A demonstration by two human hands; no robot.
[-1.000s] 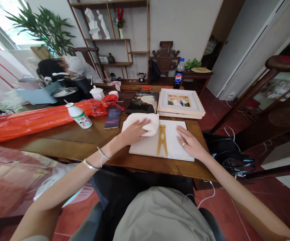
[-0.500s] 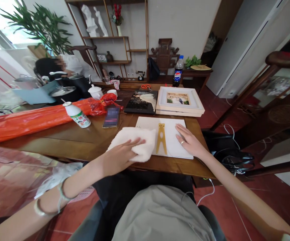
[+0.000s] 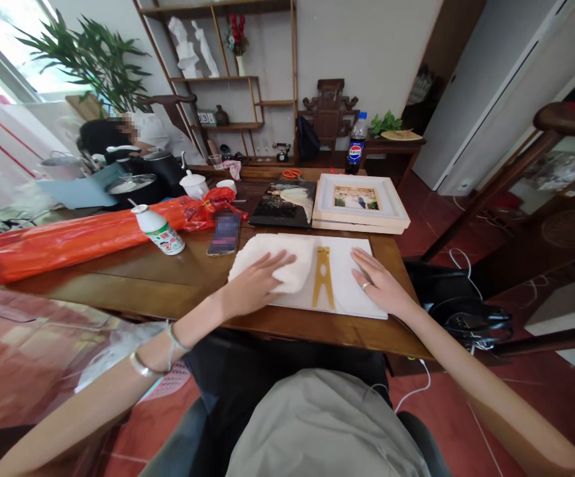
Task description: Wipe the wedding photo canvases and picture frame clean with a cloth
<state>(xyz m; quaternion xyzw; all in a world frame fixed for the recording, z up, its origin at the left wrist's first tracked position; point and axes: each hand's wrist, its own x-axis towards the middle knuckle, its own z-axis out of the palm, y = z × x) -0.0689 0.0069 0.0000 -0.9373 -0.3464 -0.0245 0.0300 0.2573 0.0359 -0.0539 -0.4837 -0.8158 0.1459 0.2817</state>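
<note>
My left hand (image 3: 254, 285) lies flat, fingers spread, on a folded white towel (image 3: 301, 253). The towel covers the left part of a white sheet or pad (image 3: 351, 306) near the table's front edge. In the middle of that white surface lies a flat yellow A-shaped piece (image 3: 323, 258) with two splayed legs and small rounded ears at its top. Just right of it, my right hand (image 3: 377, 283), with a ring on one finger, rests flat and open on the white surface. Neither hand touches the yellow piece.
Behind are a dark photo panel (image 3: 285, 202), white framed photo (image 3: 362, 199) and cola bottle (image 3: 356, 146). To the left stand a phone (image 3: 224, 233), white bottle (image 3: 161, 230), long red plastic-wrapped bundle (image 3: 83, 233) and pots (image 3: 136, 189). Another person sits at the far left.
My left hand and the towel have moved forward and slightly right, now covering more of the white sheet. My right hand stays in place on it. The camera view has shifted slightly.
</note>
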